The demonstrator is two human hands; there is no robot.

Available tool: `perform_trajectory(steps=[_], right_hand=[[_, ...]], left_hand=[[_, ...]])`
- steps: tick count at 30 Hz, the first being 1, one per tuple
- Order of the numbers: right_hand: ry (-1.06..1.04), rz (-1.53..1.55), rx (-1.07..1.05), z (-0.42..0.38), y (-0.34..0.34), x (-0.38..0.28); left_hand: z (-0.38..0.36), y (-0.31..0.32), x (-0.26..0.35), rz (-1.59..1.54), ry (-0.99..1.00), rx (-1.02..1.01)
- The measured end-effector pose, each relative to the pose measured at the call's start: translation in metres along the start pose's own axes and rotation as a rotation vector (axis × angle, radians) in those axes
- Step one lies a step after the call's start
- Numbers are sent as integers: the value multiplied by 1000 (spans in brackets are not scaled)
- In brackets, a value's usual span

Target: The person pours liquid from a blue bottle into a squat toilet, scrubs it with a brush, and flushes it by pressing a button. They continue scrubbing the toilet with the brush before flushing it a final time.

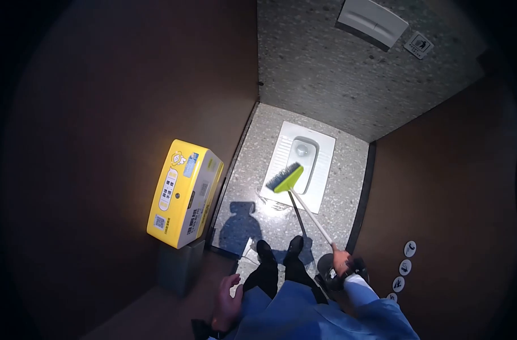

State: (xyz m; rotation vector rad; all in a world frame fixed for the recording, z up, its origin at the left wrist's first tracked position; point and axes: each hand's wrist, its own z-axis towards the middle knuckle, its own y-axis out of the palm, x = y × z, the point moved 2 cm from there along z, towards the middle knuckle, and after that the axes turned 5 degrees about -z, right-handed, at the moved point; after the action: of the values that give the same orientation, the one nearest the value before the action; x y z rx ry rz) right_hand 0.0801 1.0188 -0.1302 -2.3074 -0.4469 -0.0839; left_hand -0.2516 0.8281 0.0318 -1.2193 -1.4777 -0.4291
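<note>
My right hand is closed round the end of a light-coloured pole at the lower right. The pole runs up and left to a lime-green broom head with dark bristles, which is over the lower left part of a white squat toilet. At the lower left, my left hand is away from the broom, its fingers curled but apart, with nothing visible in it.
A yellow and white box is on the dark left partition, above a grey bin. A white dispenser and a small sign are on the stone back wall. Round stickers mark the brown right partition.
</note>
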Motion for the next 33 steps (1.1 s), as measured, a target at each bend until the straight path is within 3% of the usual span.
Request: perform_trajectory(steps=[4, 6, 9, 12, 18, 21, 23, 24, 25, 28, 29, 32, 33], right_hand=[[61, -183, 71, -18, 30, 75], [192, -220, 59, -18, 20, 103], [106, -320, 167, -29, -1, 124], [82, -227, 206, -45, 7, 139], [148, -145, 71, -92, 69, 99], [56, -3, -22, -88, 126, 77], [-48, -48, 101, -82, 128, 45], [34, 142, 199, -70, 128, 34], [30, 84, 41, -59, 90, 11], [178, 326, -37, 3, 52, -28], [62, 155, 65, 25, 67, -34], [49, 144, 114, 11, 50, -17], [14, 13, 211, 1, 57, -3]], left_hand=[[4, -5, 18, -31, -22, 1], [3, -6, 28, -78, -3, 20], [3, -6, 35, -39, 15, -30], [0, -1, 28, -21, 1, -49], [1, 1, 31, 44, 47, -42], [1, 0, 33, 78, 74, -59], [0, 3, 33, 100, 100, -83], [-1, 5, 33, 102, 91, -82], [0, 6, 34, 100, 104, -83], [-1, 6, 43, 122, 97, -87], [-2, 4, 45, 138, 74, -89], [-1, 0, 41, 192, 97, -89], [0, 0, 43, 189, 103, -91]])
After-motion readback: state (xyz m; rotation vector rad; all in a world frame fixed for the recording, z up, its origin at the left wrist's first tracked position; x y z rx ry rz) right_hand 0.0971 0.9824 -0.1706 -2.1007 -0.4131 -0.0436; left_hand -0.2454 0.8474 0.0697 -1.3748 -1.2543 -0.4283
